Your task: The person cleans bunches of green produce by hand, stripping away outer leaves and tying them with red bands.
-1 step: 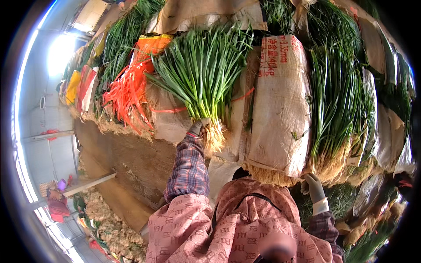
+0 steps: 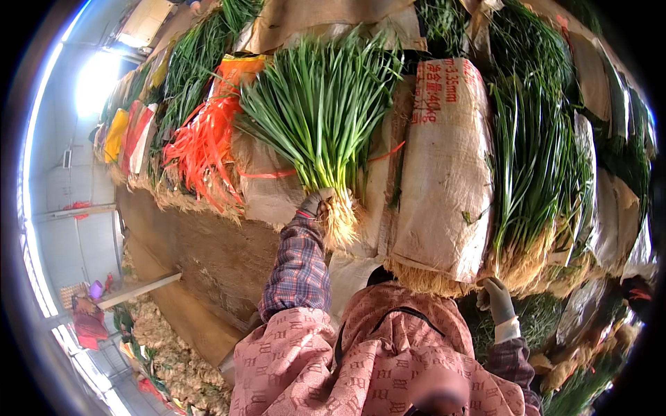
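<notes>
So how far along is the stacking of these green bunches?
Done: many bunches already lie stacked, some wrapped in brown paper. In hand: the left hand grips one bunch near its roots; the right hand hangs free. Left: loose orange ties lie unused.

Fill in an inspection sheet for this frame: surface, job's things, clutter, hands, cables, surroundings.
Surface: burlap-covered stack of bundled greens.
Job's things: chive bunch, green leaves fanned upward, pale roots at the bottom.
Clutter: orange ties heaped to the left; wrapped bundle to the right.
Hands: left hand, gloved, grips the bunch near its roots; right hand, gloved, open beneath the wrapped bundle's roots.
Cables: nothing seen.
Surroundings: trimmings pile on the floor; bright opening.
</notes>
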Action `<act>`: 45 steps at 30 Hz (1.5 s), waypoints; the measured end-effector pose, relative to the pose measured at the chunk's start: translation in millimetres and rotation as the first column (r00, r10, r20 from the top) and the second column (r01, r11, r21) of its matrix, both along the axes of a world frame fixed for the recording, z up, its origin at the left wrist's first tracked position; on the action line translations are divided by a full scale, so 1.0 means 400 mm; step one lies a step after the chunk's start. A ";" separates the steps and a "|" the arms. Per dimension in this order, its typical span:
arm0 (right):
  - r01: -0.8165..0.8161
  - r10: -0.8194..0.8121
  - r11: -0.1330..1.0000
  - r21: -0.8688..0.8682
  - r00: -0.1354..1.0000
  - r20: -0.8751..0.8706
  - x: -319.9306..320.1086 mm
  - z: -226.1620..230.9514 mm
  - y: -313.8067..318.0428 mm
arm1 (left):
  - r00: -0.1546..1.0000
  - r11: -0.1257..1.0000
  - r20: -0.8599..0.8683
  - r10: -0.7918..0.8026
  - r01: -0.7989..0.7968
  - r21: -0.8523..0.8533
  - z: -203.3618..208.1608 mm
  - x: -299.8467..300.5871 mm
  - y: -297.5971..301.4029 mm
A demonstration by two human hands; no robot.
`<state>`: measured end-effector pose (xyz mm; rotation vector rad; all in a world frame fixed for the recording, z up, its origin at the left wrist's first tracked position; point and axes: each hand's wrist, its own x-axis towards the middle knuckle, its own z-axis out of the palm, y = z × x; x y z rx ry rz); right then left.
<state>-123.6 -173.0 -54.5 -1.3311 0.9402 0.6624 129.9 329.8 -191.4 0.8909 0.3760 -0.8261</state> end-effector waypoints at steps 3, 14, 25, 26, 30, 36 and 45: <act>0.097 -0.097 0.995 -0.017 0.995 0.017 -0.047 0.012 -0.024 | 0.985 0.986 -0.173 -0.016 -0.013 -0.167 0.080 0.015 -0.121; -0.562 0.772 0.217 -0.798 0.600 -0.212 -0.157 0.118 -0.154 | 0.881 0.322 0.459 0.115 -0.470 0.822 0.028 -0.037 -0.002; -0.575 0.599 0.331 -0.748 0.741 -0.304 0.149 0.014 -0.083 | 0.841 0.631 0.467 -0.273 -0.210 0.747 0.471 -0.205 -0.505; -0.506 0.628 0.281 -0.815 0.739 -0.242 0.143 -0.035 -0.082 | 0.800 0.712 0.430 -0.419 -0.004 0.702 0.506 -0.232 -0.557; -0.020 0.044 0.998 -0.056 0.883 0.467 0.117 0.152 -0.073 | 0.745 0.686 0.140 -0.652 0.501 0.527 0.543 -0.320 -0.767; -0.383 0.585 0.810 -0.444 0.576 0.571 0.078 0.201 -0.062 | 0.746 0.704 0.245 -0.620 0.390 0.594 0.543 -0.374 -0.904; 0.011 -0.510 0.578 0.816 0.786 0.351 0.243 0.083 0.016 | 0.876 0.573 -0.360 -0.320 -0.123 -0.810 0.532 -0.412 -0.883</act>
